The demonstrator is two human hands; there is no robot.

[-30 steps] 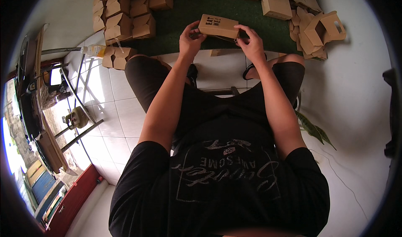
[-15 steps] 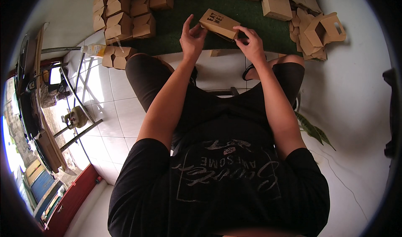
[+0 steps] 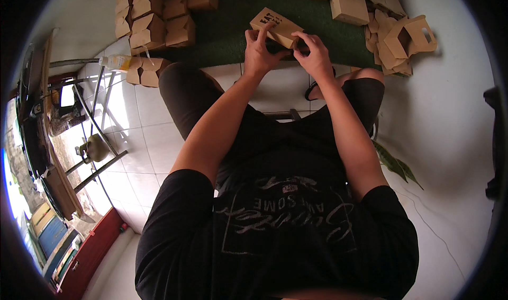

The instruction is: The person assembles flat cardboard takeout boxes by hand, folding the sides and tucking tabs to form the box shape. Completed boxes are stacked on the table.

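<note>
A small brown cardboard box (image 3: 287, 29) with dark lettering on top lies at a slant over the green table covering, between my hands. My left hand (image 3: 259, 55) is against its near side, fingers bent onto the top and thumb reaching toward the right end. At that right end, my right hand (image 3: 314, 57) grips the box with forefinger and thumb around the near corner. The flaps at this end are mostly hidden by my fingers.
Stacks of folded brown boxes (image 3: 147, 32) stand on the left. At the right lie a closed box (image 3: 349, 10), flat cardboard pieces and an open handled carton (image 3: 407, 38). A bottle with yellow contents (image 3: 117, 62) lies beside the left boxes. My knees are under the table's near edge.
My left hand has moved right, from beside the box's left end onto its near side and top. The box has shifted slightly. My right hand stays at the right end.
</note>
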